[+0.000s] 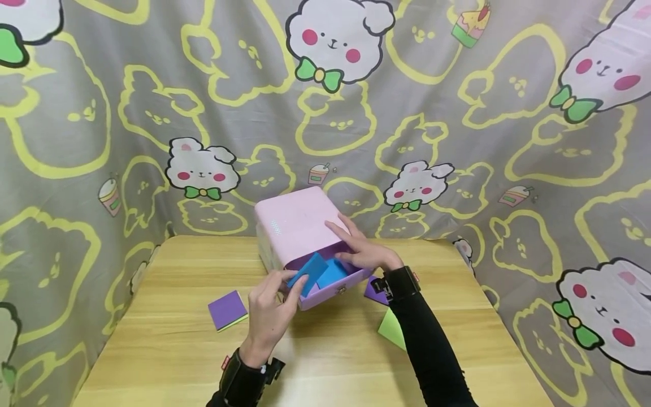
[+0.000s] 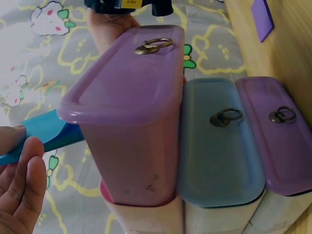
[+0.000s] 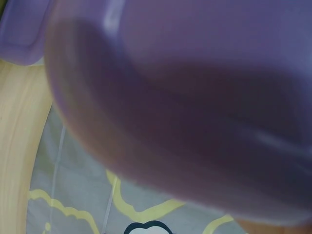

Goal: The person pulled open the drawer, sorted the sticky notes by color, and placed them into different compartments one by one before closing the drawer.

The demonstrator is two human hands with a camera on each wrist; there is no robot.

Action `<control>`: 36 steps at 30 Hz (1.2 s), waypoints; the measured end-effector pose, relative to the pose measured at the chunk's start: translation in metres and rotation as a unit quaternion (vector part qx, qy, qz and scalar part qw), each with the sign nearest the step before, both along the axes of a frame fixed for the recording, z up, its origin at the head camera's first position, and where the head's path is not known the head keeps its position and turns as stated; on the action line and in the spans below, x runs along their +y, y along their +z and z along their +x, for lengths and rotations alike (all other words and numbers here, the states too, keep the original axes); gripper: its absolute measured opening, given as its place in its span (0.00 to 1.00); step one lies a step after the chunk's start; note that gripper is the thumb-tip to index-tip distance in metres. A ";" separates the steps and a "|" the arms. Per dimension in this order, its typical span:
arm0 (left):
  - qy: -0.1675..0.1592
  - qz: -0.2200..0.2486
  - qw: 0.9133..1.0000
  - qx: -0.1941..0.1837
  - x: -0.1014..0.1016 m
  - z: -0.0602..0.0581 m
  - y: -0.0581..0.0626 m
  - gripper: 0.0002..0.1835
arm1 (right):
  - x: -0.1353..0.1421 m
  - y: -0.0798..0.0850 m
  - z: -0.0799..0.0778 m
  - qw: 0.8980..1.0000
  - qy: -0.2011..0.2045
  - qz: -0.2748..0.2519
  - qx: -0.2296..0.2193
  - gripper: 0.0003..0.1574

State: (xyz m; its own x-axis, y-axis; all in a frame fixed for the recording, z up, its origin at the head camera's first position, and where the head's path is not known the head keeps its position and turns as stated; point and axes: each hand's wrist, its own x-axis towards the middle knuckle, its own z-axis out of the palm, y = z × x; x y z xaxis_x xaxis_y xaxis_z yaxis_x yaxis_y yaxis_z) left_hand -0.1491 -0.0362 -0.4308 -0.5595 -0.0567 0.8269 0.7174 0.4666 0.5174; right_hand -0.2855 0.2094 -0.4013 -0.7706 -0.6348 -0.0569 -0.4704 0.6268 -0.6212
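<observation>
A pink-topped drawer cabinet [image 1: 300, 217] stands on the table with its top purple drawer [image 1: 310, 298] pulled out. My left hand [image 1: 273, 308] pinches a blue sticky-note pad [image 1: 309, 272] between thumb and fingers, over the drawer's left side. In the left wrist view, that pad shows thickness and a lifted top sheet. Inside the drawer lies another blue square [image 1: 333, 273]. My right hand [image 1: 367, 251] is at the drawer's right side, fingers stretched toward the cabinet top and thumb over the opening. The right wrist view is mostly filled by the blurred drawer front.
Left of the cabinet, a purple square pad [image 1: 227, 310] lies on a green one. To the right are another purple piece [image 1: 375, 291] and a green square [image 1: 391, 329], partly behind my right arm. Below the open drawer are a blue drawer [image 2: 222, 161] and a second purple drawer [image 2: 275, 151].
</observation>
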 end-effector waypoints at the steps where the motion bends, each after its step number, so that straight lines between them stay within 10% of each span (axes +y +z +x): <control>1: -0.003 -0.002 1.000 -0.002 0.001 0.000 -0.001 0.12 | 0.000 0.000 0.001 1.000 0.000 0.000 0.000 0.49; 36: 0.029 -0.062 0.995 -0.075 0.009 -0.010 -0.025 0.15 | 0.000 -0.002 0.002 1.000 -0.011 -0.003 -0.003 0.51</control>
